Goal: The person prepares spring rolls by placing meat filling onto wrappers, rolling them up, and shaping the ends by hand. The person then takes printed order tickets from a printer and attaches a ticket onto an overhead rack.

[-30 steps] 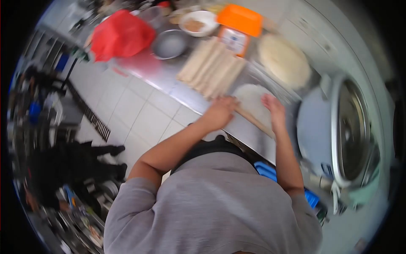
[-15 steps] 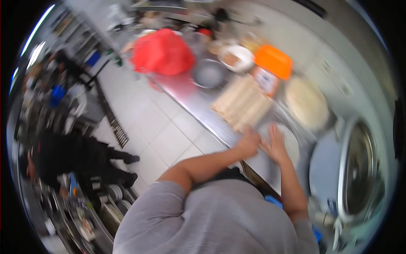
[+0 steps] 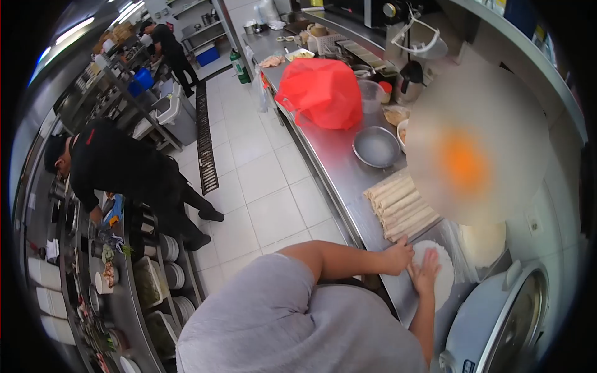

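Note:
My right hand [image 3: 426, 271] lies spread, fingers apart, on a round white sheet [image 3: 443, 287], which looks like thin dough or a wrapper, on the steel counter. Right beside it is my left hand [image 3: 399, 256], closed, with its fingers curled together at the sheet's near-left edge. Whatever it may grip is too small to make out. Just beyond both hands sits a stack of pale rolled wrappers [image 3: 401, 205], laid side by side. A pile of round pale sheets [image 3: 482, 242] on clear plastic is to the right.
A large lidded pot [image 3: 482, 329] stands close to my right arm. Farther along the counter are a metal bowl [image 3: 376, 147] and a red bag [image 3: 323, 93]. A blurred patch hides an orange thing [image 3: 463, 160]. Across the tiled aisle, a person in black [image 3: 124, 165] bends over shelves.
My view has swung, so the counter and hands appear farther right and lower, and the picture is sharper. Both hands stay close together at the round white sheet, the right one still spread.

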{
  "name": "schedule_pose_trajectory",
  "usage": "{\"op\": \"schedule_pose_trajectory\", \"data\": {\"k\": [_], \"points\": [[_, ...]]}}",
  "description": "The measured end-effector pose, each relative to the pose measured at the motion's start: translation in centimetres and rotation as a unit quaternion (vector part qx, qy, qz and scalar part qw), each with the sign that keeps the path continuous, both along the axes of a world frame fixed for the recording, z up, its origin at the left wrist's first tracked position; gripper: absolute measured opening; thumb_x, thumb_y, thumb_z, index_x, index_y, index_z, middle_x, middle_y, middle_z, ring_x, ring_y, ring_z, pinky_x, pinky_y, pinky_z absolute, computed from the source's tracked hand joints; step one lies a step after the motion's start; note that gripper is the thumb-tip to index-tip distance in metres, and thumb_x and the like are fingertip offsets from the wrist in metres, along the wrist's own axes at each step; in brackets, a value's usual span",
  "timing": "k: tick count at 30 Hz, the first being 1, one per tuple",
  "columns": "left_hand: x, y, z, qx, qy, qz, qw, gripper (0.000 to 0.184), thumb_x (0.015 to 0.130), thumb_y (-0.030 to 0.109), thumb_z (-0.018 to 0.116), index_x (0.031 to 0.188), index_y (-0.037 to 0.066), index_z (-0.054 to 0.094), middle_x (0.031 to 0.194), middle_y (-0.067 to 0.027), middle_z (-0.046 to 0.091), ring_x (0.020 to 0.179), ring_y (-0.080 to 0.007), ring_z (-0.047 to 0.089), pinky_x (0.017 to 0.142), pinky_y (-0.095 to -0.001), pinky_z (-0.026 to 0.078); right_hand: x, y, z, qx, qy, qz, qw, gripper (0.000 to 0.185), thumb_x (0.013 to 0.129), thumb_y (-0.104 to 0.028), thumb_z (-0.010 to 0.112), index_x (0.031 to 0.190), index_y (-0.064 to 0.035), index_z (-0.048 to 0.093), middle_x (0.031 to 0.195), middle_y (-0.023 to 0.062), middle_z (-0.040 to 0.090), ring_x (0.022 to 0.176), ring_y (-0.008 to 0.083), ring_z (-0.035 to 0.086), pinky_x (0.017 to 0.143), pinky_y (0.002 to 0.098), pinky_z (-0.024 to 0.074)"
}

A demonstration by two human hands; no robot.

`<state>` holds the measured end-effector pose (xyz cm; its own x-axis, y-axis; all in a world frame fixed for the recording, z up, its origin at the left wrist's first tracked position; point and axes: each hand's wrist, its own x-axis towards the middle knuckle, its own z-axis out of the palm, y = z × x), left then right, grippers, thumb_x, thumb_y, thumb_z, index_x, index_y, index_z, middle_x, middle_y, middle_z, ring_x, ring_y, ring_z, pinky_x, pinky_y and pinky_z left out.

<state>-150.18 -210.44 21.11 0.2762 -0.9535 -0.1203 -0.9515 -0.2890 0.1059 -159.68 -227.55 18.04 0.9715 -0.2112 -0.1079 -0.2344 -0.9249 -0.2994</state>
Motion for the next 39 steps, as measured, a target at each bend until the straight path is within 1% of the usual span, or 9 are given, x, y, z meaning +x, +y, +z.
{"op": "schedule_pose_trajectory", "data": {"k": [8,10,12,14,17,22,25,28,39], "points": [[0.4,-0.4,-2.9,-0.059,-0.016,0.055,0.997,0.042,0.066,0.026,0.069,0.100,0.002,0.062,0.104,-0.0166,0.058,0.105,-0.0302,0.053,0.100,-0.0554,0.027,-7.1,-3.3,3.9,-0.086,0.035,-0.253,0.963,0.079,0.087,-0.052,0.054,0.140,0.0040,0.034,0.149,0.0238,0.028,0.141,0.0354,0.019,0.114,0.0510,0.0104],[0.3,0.2,1.4,-0.029,0.061,0.053,0.996,0.043,0.069,0.026,0.068,0.104,0.002,0.061,0.107,-0.0149,0.057,0.112,-0.0283,0.051,0.102,-0.0561,0.027,-5.1,-2.3,0.5,-0.008,-0.211,-0.100,0.972,0.074,0.090,-0.050,0.051,0.140,0.0022,0.036,0.149,0.0246,0.026,0.140,0.0378,0.020,0.115,0.0475,0.0089],[-0.1,0.3,2.6,-0.012,0.050,0.027,0.998,0.048,0.072,0.029,0.067,0.111,0.002,0.059,0.111,-0.0122,0.056,0.117,-0.0281,0.048,0.103,-0.0569,0.028,-1.2,1.6,1.1,0.200,-0.066,-0.060,0.976,0.073,0.090,-0.053,0.049,0.142,-0.0040,0.037,0.151,0.0218,0.024,0.143,0.0332,0.018,0.115,0.0463,0.0094],[0.2,0.0,2.0,-0.010,0.031,0.015,0.999,0.050,0.074,0.033,0.067,0.114,0.003,0.059,0.115,-0.0110,0.055,0.120,-0.0279,0.046,0.103,-0.0571,0.028,0.4,2.0,0.8,0.139,-0.030,-0.007,0.990,0.077,0.089,-0.056,0.049,0.144,-0.0039,0.034,0.154,0.0183,0.019,0.144,0.0294,0.014,0.115,0.0484,0.0066],[0.2,-0.6,2.5,0.039,0.013,0.012,0.999,0.055,0.075,0.037,0.067,0.117,0.004,0.058,0.120,-0.0102,0.054,0.123,-0.0283,0.043,0.103,-0.0565,0.028,-2.5,-2.8,-0.7,0.036,-0.083,-0.166,0.982,0.081,0.087,-0.058,0.049,0.145,-0.0048,0.030,0.155,0.0171,0.016,0.145,0.0284,0.010,0.115,0.0506,0.0038],[-0.2,-1.1,3.9,0.003,0.030,0.049,0.998,0.058,0.073,0.035,0.071,0.120,0.005,0.055,0.122,-0.0101,0.053,0.122,-0.0295,0.044,0.101,-0.0522,0.030,-9.9,-5.9,2.2,-0.041,-0.078,-0.341,0.936,0.071,0.083,-0.045,0.062,0.137,-0.0044,0.041,0.148,0.0196,0.031,0.138,0.0334,0.027,0.111,0.0516,0.0205],[-1.8,-1.6,3.7,-0.141,0.052,0.023,0.988,0.054,0.073,0.031,0.074,0.117,0.006,0.055,0.118,-0.0105,0.054,0.118,-0.0301,0.046,0.097,-0.0486,0.034,-9.9,-2.0,4.4,0.079,-0.213,-0.187,0.956,0.053,0.075,-0.029,0.072,0.119,-0.0046,0.055,0.127,0.0173,0.051,0.122,0.0347,0.045,0.102,0.0465,0.0344],[-3.1,-3.9,2.0,-0.149,0.110,-0.093,0.978,0.043,0.074,0.029,0.073,0.107,0.007,0.057,0.111,-0.0101,0.055,0.110,-0.0296,0.049,0.091,-0.0446,0.037,-9.0,1.8,4.2,0.122,-0.101,-0.145,0.977,0.037,0.070,-0.018,0.074,0.102,-0.0060,0.058,0.104,0.0135,0.057,0.104,0.0329,0.053,0.091,0.0422,0.0404],[0.0,-0.7,-0.5,-0.145,0.196,-0.106,0.964,0.026,0.078,0.021,0.069,0.094,0.006,0.057,0.093,-0.0110,0.057,0.096,-0.0317,0.053,0.085,-0.0417,0.041,-14.4,1.3,3.8,0.184,-0.159,-0.169,0.955,0.021,0.075,-0.010,0.069,0.092,-0.0060,0.058,0.093,0.0105,0.058,0.097,0.0322,0.053,0.085,0.0422,0.0406]]}}
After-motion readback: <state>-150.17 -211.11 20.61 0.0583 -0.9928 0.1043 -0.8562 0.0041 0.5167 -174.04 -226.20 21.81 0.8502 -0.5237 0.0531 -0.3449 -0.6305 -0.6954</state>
